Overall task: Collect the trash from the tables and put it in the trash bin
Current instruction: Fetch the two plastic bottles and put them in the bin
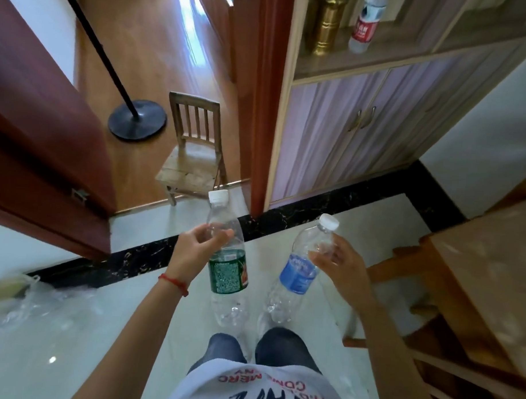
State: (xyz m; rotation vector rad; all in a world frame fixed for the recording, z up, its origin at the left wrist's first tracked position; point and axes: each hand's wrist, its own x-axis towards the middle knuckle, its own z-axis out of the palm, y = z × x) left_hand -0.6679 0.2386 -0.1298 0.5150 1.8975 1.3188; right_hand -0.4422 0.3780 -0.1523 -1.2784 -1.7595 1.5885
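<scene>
Green-label bottle (227,269) is held upright by its clear upper section in the left hand (194,250), fingers closed around it. Blue-label bottle (298,272), tilted, is pinched near its neck by the right hand (340,267). Both empty, capped bottles hang above the tiled floor (101,343), near a wooden table (486,267).

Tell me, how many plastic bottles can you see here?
3. The green-label bottle is in the left hand, the blue-label bottle in the right hand, and a red-label bottle stands on the cabinet shelf. Others may be out of view.
</scene>
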